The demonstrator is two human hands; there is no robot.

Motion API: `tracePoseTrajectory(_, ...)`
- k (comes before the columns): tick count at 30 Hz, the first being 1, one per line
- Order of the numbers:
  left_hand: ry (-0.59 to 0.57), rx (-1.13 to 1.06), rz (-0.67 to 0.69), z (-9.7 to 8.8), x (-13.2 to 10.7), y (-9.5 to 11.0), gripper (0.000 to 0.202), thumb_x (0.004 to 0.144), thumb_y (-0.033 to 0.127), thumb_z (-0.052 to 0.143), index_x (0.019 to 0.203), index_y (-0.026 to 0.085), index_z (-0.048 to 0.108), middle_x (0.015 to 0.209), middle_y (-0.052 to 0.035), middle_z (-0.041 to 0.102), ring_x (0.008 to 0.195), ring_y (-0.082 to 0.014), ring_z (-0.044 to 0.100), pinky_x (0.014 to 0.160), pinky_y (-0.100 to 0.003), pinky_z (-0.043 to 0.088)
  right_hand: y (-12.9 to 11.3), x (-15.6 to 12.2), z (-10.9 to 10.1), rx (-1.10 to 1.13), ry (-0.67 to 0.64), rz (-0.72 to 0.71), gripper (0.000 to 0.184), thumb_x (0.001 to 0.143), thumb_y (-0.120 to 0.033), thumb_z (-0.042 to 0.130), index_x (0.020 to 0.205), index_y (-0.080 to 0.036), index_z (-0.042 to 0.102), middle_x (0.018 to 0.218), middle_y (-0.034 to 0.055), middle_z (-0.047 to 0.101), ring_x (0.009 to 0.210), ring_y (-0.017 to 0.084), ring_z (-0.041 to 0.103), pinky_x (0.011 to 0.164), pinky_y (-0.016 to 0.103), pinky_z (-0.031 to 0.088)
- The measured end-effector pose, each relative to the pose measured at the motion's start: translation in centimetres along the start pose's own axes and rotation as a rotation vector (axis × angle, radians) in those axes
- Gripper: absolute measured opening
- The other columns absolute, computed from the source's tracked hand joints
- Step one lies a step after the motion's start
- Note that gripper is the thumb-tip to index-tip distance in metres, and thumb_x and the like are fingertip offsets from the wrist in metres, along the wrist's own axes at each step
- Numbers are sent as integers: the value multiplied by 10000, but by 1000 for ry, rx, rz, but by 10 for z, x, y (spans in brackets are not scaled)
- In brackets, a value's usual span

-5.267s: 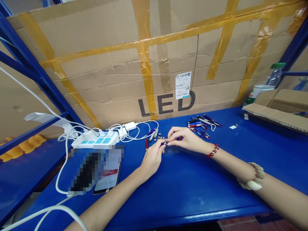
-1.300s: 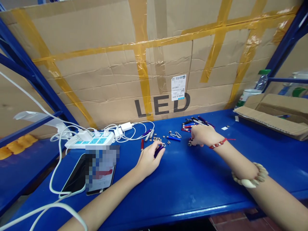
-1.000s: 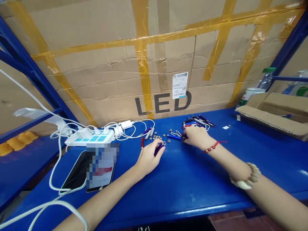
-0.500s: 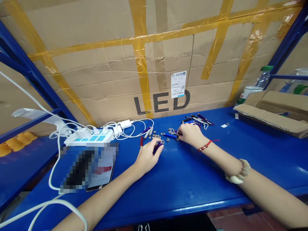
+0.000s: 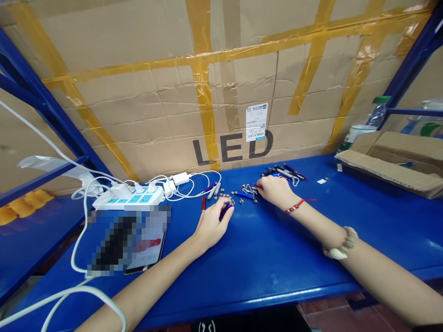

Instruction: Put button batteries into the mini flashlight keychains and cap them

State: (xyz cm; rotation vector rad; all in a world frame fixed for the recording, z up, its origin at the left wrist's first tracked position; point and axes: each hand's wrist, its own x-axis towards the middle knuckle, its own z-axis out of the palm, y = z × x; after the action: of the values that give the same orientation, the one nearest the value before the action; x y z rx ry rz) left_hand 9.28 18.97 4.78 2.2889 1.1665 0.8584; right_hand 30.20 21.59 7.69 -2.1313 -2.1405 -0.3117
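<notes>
My left hand (image 5: pixel 212 224) is closed round a short purple tube (image 5: pixel 226 211) with a silver clasp at its upper end, resting low over the table. My right hand (image 5: pixel 275 191) pinches at the near side of a group of pen-like tubes; a small dark reddish tip shows at its fingertips, but the rest is covered by the fingers. Beside those fingertips lie a blue tube (image 5: pixel 245 195) and silver carabiner clips (image 5: pixel 248 188). Several small silver discs (image 5: pixel 224 195), like button cells, are scattered between the hands. A red tube (image 5: pixel 204 203) stands out just behind my left hand.
A white power strip (image 5: pixel 129 198) with plugs and cables sits at the left, near a phone (image 5: pixel 147 249). More tubes (image 5: pixel 290 171) lie behind my right hand. An open cardboard box (image 5: pixel 391 168) and a bottle (image 5: pixel 377 113) are at the right. A large cardboard wall (image 5: pixel 155 110) bounds the back.
My right hand has drawn slightly up and back from the blue tube, uncovering more of its end. My left hand keeps the purple tube, shifting only slightly.
</notes>
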Motion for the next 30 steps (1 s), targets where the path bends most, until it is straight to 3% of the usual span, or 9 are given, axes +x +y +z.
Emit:
tracePoseTrajectory(4,-5,-98,3,0,0,-3,270,915,368,275,932,170,458,707,-6,548,620,-116,508,609,-227,364,-5,-1,-5,97,101,-52,296,910,-291,356,999,-195,622,952,60,629,889,195,590,625,246,402)
tracePoseTrajectory(7,41,-152,-12,1,1,-6,267,926,356,231,878,165,411,685,9,524,562,-92,465,588,-218,350,-17,-7,-7,367,175,-243,287,913,-304,369,1060,-225,602,1023,11,615,920,144,573,707,228,418)
tracePoseTrajectory(11,79,-236,-34,3,0,-11,232,930,355,220,896,167,352,683,16,507,514,-82,434,546,-215,337,-33,-18,-6,663,81,-529,287,904,-302,397,1092,-216,597,970,17,625,818,120,575,721,231,426)
tracePoseTrajectory(17,131,-225,-56,4,1,-11,185,890,329,366,979,168,343,807,-24,552,680,-123,535,628,-229,389,-39,-21,2,823,-98,-596,361,911,-317,390,1233,-192,492,903,25,624,619,75,558,646,212,448)
tracePoseTrajectory(19,158,-218,-53,3,1,-10,163,885,306,377,967,170,344,846,-33,558,704,-128,546,627,-228,392,-38,-22,3,801,-77,-625,360,919,-314,376,1243,-197,482,936,29,617,629,70,557,660,208,449)
tracePoseTrajectory(24,184,-180,-78,3,1,-11,147,893,312,362,947,176,353,778,-13,546,664,-129,533,595,-224,377,-40,-26,2,430,209,-690,324,932,-307,349,1187,-216,526,1039,44,579,855,138,568,671,231,433)
tracePoseTrajectory(30,179,-219,-55,3,1,-11,142,894,313,363,934,177,357,772,1,522,649,-113,516,609,-218,373,-43,-28,7,305,360,-775,277,912,-298,405,1090,-151,559,952,46,597,816,137,576,607,218,412)
